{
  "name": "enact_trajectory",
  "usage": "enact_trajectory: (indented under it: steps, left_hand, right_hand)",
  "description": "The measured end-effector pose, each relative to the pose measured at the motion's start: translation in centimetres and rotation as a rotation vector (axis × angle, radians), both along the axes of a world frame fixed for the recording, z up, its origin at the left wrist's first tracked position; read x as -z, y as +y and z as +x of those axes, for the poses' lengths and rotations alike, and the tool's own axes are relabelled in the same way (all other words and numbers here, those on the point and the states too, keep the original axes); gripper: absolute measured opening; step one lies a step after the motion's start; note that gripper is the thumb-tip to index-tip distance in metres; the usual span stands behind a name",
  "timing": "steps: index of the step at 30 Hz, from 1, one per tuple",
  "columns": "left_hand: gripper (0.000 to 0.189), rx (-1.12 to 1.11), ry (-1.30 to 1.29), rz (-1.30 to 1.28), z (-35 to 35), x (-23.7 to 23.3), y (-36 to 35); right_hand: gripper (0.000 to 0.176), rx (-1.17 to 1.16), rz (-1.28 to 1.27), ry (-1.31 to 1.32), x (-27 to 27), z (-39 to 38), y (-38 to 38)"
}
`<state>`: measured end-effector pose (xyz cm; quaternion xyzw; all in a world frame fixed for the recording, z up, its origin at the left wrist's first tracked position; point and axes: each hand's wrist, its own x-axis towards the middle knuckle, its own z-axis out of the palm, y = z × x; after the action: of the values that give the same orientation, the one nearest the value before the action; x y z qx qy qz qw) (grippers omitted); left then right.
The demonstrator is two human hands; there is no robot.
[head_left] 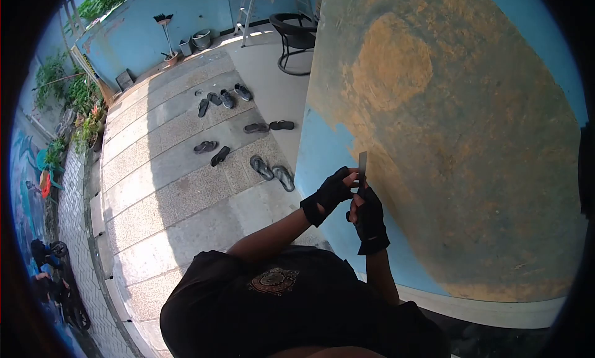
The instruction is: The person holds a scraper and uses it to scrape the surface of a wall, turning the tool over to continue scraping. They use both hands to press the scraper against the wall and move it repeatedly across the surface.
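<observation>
My right hand (370, 218), in a black fingerless glove, is closed around the handle of a scraper. The flat grey blade of the scraper (362, 162) points up, in front of the wall. Fingers of my left hand (334, 192), gloved the same way, are pinched against the lower part of the blade; exactly how they grip it is partly hidden. Close behind both hands stands the wall (458, 147), its light-blue paint stripped over a wide area to grey-green and tan patches. The blade appears apart from the wall surface.
Several sandals and shoes (227, 99) lie on the tiled floor (186, 190) to the left. Farther back are a dark chair (295, 39), a stepladder (246, 14), a broom (164, 32) and a bucket (201, 40). Plants (87, 125) line the left edge; a person with a motorbike (59, 283) is beyond.
</observation>
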<state>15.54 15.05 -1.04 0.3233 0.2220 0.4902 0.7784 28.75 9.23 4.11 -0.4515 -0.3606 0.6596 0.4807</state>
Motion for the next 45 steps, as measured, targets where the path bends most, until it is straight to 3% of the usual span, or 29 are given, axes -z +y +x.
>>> enact_trajectory:
  steps: [2,5,9,10,13,17,24,27,32,35,38,42,45]
  left_hand:
    - [0.058,0.133,-0.103,-0.021,0.7,0.7,1.0]
    - [0.058,0.275,-0.268,-0.021,0.8,2.5,2.6]
    - [0.056,0.213,-0.222,-0.082,2.3,3.1,3.9]
    - [0.055,0.194,-0.251,-0.110,3.0,3.0,3.8]
    - [0.053,0.223,-0.343,-0.255,4.1,3.3,4.3]
    - [0.053,0.202,-0.425,-0.333,5.0,4.7,5.4]
    - [0.052,0.147,-0.401,-0.375,4.5,4.2,6.5]
    - [0.051,0.109,-0.417,-0.392,3.8,3.8,7.1]
    - [0.050,0.168,-0.358,-0.371,3.6,4.1,6.7]
    - [0.049,0.129,-0.469,-0.406,2.9,3.4,6.6]
    - [0.050,0.144,-0.411,-0.427,3.0,3.3,6.2]
    - [0.051,0.129,-0.392,-0.383,2.4,3.5,7.4]
    - [0.052,0.103,-0.390,-0.418,2.6,3.5,6.5]
  right_hand:
    - [0.032,0.013,-0.082,-0.049,1.6,-0.7,0.5]
    - [0.019,0.090,-0.051,-0.045,1.5,-2.0,0.3]
    - [0.025,0.086,-0.073,-0.068,1.3,-1.9,0.4]
    - [0.012,0.117,-0.080,-0.086,1.1,-1.8,0.6]
    - [0.007,0.101,-0.072,-0.165,2.1,-0.5,1.2]
    - [0.007,0.124,-0.126,-0.359,2.2,-0.7,2.4]
    - [0.007,0.136,-0.166,-0.369,2.2,-0.9,3.8]
    - [0.008,0.039,-0.143,-0.493,2.3,-1.2,4.6]
    - [0.007,0.160,-0.039,-0.629,2.9,-2.3,3.5]
    - [0.010,0.118,0.090,-0.767,3.3,-2.9,4.5]
    - [0.012,0.172,-0.013,-0.696,1.5,-3.4,3.6]
    - [0.012,0.115,0.002,-0.755,2.6,-3.1,4.9]
    - [0.009,0.180,-0.034,-0.648,2.8,-3.6,4.4]
